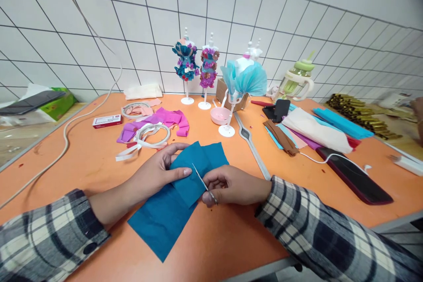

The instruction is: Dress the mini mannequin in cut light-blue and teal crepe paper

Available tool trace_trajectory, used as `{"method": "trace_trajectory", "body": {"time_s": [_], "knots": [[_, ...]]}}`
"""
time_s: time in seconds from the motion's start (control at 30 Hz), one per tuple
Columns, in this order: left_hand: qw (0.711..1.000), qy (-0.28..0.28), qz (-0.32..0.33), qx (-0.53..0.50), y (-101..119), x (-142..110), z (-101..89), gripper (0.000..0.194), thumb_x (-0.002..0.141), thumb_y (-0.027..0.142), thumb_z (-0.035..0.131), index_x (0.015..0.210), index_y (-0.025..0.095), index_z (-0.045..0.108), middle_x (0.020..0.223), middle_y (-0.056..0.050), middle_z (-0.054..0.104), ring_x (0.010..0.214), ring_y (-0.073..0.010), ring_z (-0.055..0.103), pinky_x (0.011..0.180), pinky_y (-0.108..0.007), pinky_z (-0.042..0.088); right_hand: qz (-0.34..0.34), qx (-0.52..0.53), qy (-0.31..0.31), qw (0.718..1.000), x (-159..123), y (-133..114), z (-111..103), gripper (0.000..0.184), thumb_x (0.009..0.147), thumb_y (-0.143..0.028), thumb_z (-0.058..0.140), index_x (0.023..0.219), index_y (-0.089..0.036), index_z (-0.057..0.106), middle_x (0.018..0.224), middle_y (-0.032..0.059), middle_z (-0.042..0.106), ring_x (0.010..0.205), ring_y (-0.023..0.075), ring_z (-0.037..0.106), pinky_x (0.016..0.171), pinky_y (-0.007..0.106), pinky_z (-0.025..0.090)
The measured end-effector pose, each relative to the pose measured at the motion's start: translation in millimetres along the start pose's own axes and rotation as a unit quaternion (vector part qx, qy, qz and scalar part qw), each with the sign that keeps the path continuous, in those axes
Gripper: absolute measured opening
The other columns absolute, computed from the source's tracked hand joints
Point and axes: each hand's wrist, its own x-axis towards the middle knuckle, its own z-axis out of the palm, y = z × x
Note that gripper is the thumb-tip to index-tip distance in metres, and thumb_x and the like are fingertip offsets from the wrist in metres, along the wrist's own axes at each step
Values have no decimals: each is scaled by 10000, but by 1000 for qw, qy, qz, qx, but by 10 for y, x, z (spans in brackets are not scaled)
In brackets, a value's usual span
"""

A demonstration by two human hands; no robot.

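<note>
Plaid sleeves [307,224] lie nearest. The left hand [157,172] pinches layered teal paper [158,220] over the worktop [231,242], thumb on top; the right hand [228,185] curls around small scissors [200,178], blades at the paper. A clean cut probably wants layers held flat and that thumb clear. Beyond, print on the red-and-white box [107,121] is too small to read.
</note>
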Motion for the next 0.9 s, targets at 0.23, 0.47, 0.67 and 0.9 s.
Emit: {"method": "trace_trajectory", "body": {"time_s": [0.23, 0.47, 0.67, 0.9], "knots": [[1000, 7, 5, 16, 1, 7, -11, 667, 701, 383, 897, 1211, 198, 508, 857, -13, 765, 708, -189, 722, 609, -267, 616, 10, -7, 5, 1000, -12, -26, -6, 462, 730, -560, 830, 786, -132, 664, 718, 13, 658, 688, 125, 623, 660, 217, 458], [1000, 7, 21, 2, -10, 9, -14, 611, 702, 363, 895, 1165, 219, 523, 883, -7, 763, 730, -194, 726, 619, -262, 610, 6, -2, 1, 1000, -15, 12, -31, 448, 722, -552, 840, 795, -138, 684, 718, 8, 664, 677, 127, 621, 661, 227, 480], [999, 3, 30, 20, 33, -15, 17, 584, 696, 372, 894, 1143, 225, 548, 883, -12, 752, 717, -200, 722, 608, -261, 594, -1, -2, -9, 1000, -14, -1, -22, 413, 742, -520, 837, 774, -139, 680, 715, 3, 660, 679, 113, 600, 656, 213, 456], [999, 6, 34, 25, 25, -12, 18, 587, 710, 372, 886, 1157, 228, 534, 865, -5, 744, 726, -199, 721, 601, -252, 592, 12, 9, 2, 1000, -19, -2, -13, 433, 711, -528, 852, 765, -134, 679, 700, 5, 651, 663, 120, 602, 641, 223, 460]]}}
